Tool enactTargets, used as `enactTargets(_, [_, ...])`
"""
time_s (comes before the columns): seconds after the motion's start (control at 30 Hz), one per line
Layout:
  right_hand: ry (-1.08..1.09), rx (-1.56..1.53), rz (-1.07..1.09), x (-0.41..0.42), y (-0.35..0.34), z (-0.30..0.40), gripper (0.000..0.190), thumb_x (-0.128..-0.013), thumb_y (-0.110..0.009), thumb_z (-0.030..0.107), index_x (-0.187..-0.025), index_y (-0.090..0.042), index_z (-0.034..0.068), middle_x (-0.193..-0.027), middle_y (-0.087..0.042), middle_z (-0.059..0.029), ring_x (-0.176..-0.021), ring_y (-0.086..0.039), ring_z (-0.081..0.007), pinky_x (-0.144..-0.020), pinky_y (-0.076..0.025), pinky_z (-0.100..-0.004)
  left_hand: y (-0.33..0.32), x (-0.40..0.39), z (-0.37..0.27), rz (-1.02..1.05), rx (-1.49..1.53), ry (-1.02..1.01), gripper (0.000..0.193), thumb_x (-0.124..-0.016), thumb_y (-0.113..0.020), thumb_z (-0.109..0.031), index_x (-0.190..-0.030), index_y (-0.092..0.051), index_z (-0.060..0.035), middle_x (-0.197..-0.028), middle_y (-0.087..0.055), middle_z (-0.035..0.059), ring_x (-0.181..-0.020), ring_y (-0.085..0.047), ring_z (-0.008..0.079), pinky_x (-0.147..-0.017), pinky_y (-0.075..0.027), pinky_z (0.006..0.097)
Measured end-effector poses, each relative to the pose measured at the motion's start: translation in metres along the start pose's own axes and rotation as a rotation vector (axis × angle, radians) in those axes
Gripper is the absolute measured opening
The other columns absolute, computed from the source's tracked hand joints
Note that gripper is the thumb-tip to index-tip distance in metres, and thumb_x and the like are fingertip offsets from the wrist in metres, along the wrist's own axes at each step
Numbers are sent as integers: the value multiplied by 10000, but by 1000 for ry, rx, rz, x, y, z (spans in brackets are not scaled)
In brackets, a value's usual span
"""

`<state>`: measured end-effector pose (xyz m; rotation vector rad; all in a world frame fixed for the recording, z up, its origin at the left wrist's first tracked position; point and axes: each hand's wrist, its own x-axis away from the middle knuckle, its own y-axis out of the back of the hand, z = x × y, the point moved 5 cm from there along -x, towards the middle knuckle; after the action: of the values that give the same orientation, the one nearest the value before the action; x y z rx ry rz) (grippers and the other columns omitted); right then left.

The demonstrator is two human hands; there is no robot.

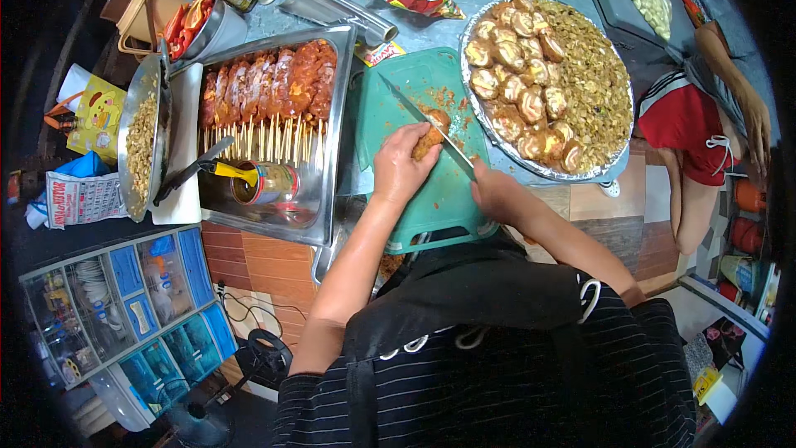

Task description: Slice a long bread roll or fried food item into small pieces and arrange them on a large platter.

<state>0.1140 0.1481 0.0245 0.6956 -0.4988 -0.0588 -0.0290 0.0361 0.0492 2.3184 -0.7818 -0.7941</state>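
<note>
My left hand (404,158) grips a browned, breaded roll (428,144) against the green cutting board (429,199). In my right hand (500,193) is the handle of a kitchen knife (404,99). Its long blade lies across the roll, close to my left fingers; how deep the edge sits, I cannot tell. Brown crumbs (444,98) are scattered over the board. Just to the right stands a round foil-lined tray (467,84), with sliced rolls (519,50) on its left side and a chopped, brownish filling (587,68) on its right.
At left, a steel pan (345,74) holds skewered red meat (267,84) and a tin can (267,182) with a yellow-handled brush. Beyond it rests a wok (163,137). A foil roll (348,9) lies behind the board. Another person's arm (737,87) is at far right.
</note>
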Motion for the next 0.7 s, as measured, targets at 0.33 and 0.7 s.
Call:
enactTargets(0.33, [32, -8, -2, 45, 18, 6, 198, -936, -469, 154, -1009, -387, -10, -755, -589, -279, -756, -574, -479, -650, -422, -548, 27, 11, -2, 33, -154, -46, 588, -632, -833, -229, -1148, -607, -60, -1135, -621, 127, -1040, -594, 320, -911, -465, 424])
enactTargets(0.7, [87, -30, -18, 54, 13, 28, 161, -926, -469, 107, -990, -366, 0, -759, -566, -282, -781, -545, -501, -646, -413, -548, 13, 16, 9, -21, -12, -75, 530, -640, -817, -154, -1117, -613, -44, -1104, -639, 133, -1027, -613, 304, -902, -493, 377])
